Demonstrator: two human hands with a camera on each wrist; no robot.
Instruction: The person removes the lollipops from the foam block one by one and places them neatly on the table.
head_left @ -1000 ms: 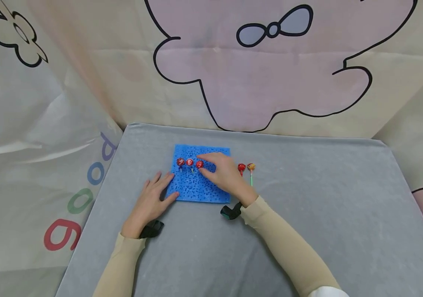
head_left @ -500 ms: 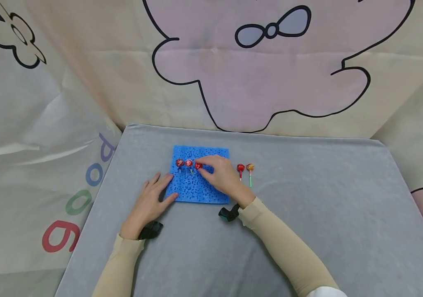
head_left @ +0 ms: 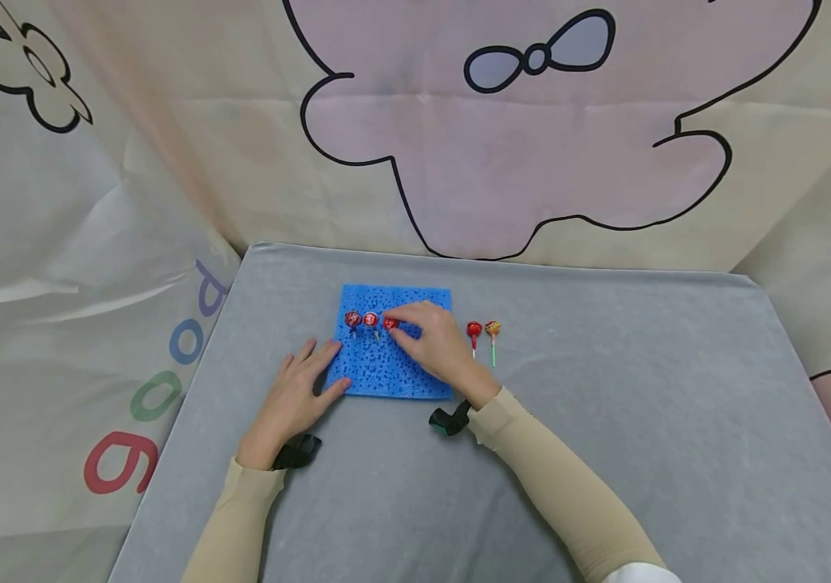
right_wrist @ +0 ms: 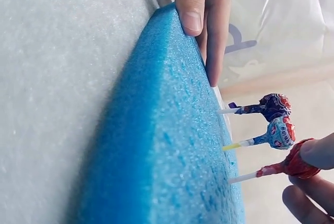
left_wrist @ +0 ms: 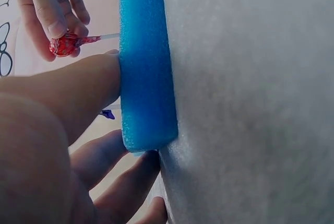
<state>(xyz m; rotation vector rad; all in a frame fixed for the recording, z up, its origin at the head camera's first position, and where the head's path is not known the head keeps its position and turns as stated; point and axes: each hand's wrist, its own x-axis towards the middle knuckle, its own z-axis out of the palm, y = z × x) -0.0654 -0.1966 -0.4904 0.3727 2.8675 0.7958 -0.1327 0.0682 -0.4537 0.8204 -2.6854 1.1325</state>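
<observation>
A blue foam block (head_left: 394, 372) lies on the grey table, with lollipops standing in a row on their sticks. My right hand (head_left: 433, 340) pinches the red-wrapped lollipop (right_wrist: 300, 161) by its head between thumb and fingers; its white stick meets the foam's top face. Beside it stand a light blue and red lollipop (right_wrist: 282, 132) and a dark purple one (right_wrist: 275, 106), both upright in the foam. My left hand (head_left: 302, 389) rests at the block's left edge, thumb on the near corner and fingers spread along the side.
To the right of the block, a red lollipop (head_left: 474, 329) and a yellow one with a green stick (head_left: 492, 329) lie on the grey cloth (head_left: 605, 364). A printed curtain (head_left: 568, 162) rises behind the table.
The right thumb and fingers, more widely spread a second ago, have closed in around the red lollipop's head. The left hand stays in place.
</observation>
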